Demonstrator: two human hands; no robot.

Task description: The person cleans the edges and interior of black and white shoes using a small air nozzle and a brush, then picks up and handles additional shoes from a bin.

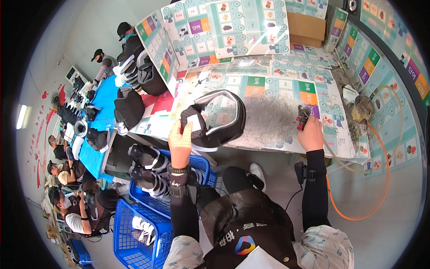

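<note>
My left hand (180, 144), in a yellowish knit glove, grips the near edge of a black shoe upper with white trim (216, 117) that lies on the paper-covered worktable (277, 85). My right hand (310, 133) is closed around a small dark tool with red parts (303, 115), held upright over a grey, dust-stained patch of the table (268, 119), to the right of the shoe upper. Both forearms wear black sleeves, and a dark apron covers my lap.
Blue crates (143, 233) with black-and-white shoe parts stand at my lower left. More black uppers (129, 106) lie on a blue table. An orange hose (376, 179) loops at right. A cardboard box (305, 28) sits at the back. Several other people work along the left.
</note>
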